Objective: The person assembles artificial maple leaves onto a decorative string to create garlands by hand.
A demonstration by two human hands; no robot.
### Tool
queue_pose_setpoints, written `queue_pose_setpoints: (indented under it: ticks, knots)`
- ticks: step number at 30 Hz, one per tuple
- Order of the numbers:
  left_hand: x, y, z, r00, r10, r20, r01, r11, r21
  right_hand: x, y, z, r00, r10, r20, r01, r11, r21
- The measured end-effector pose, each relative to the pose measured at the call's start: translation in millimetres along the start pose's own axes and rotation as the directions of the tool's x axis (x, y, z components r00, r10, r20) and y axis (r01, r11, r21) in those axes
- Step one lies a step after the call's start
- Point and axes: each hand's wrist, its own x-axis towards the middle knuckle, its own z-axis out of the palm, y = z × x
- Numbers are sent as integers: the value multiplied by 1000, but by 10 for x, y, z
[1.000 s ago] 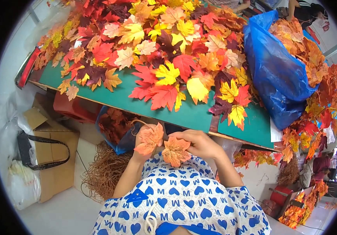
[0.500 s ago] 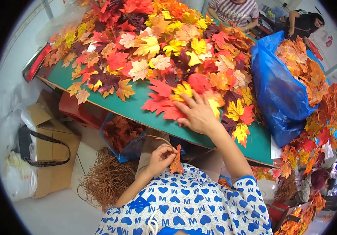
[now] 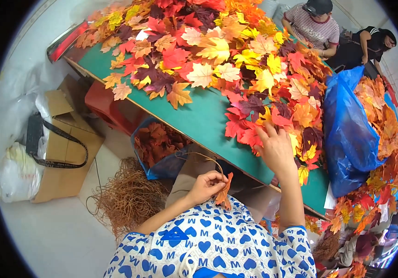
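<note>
My left hand is closed in front of my lap, pinching a thin brown twig-like stem. An orange-brown artificial leaf hangs beside its fingertips, apparently on that stem. My right hand lies palm down over the near edge of the leaf pile, fingers apart. Its fingertips touch red artificial maple leaves and a yellow one; what is under the palm is hidden. Beyond it a big heap of red, yellow, orange and dark purple leaves covers much of the green table.
A blue plastic bag stands at the table's right, beside more orange leaves. Below the table are a blue bag of rust-coloured leaves, a bundle of brown stems, a red stool and a cardboard box. Two people work beyond the table.
The view has shifted, so the table appears farther right. My right hand has drawn nearer to me, and the red leaves by it have slid right along the table. My left hand keeps its hold.
</note>
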Motion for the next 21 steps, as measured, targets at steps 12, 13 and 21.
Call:
queue_pose_setpoints:
  ticks: [12, 13, 21]
  knots:
    - [-112, 74, -147, 997, -36, -73, 31, 998, -63, 1331, -621, 229, 874, -218, -435, 248, 969, 12]
    - [-119, 100, -151, 996, -8, -87, 3, 998, -56, 1503, -610, 230, 858, -169, -485, 160, 985, -60]
    - [-194, 163, -229, 988, -50, -144, 39, 996, -83, 1862, -474, 503, 987, -162, -14, 162, 986, 38]
